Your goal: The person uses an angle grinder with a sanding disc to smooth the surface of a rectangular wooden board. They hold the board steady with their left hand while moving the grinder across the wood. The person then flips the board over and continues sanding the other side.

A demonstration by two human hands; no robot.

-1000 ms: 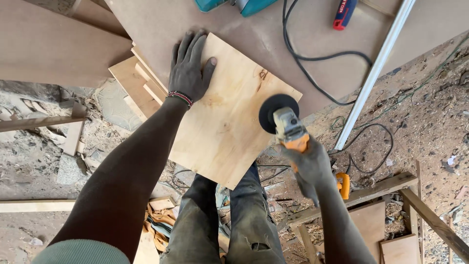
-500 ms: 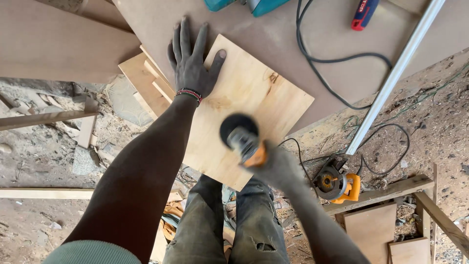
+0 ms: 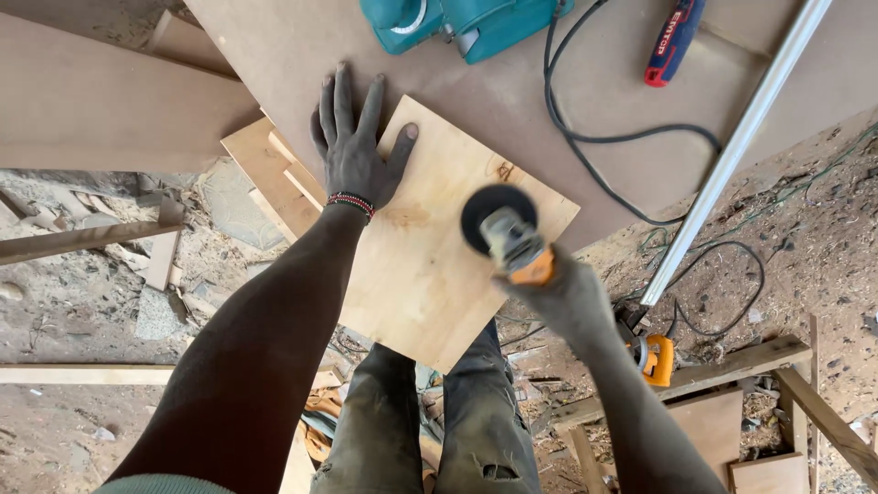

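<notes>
1. My left hand [image 3: 352, 155] lies flat, fingers spread, on the plywood square [image 3: 430, 247].
2. My right hand [image 3: 567, 297] grips the sander [image 3: 508, 233], whose disc rests on the plywood.
3. The plywood overhangs the workbench [image 3: 512, 110]; a teal power tool [image 3: 457, 23] lies beyond.

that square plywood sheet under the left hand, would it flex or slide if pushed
The plywood sheet looks thin and flat, so probably light yet fairly stiff. Its near corner overhangs the workbench, so it might tip if pressed there. The left hand lies flat on it, which suggests it would slide otherwise.
</notes>
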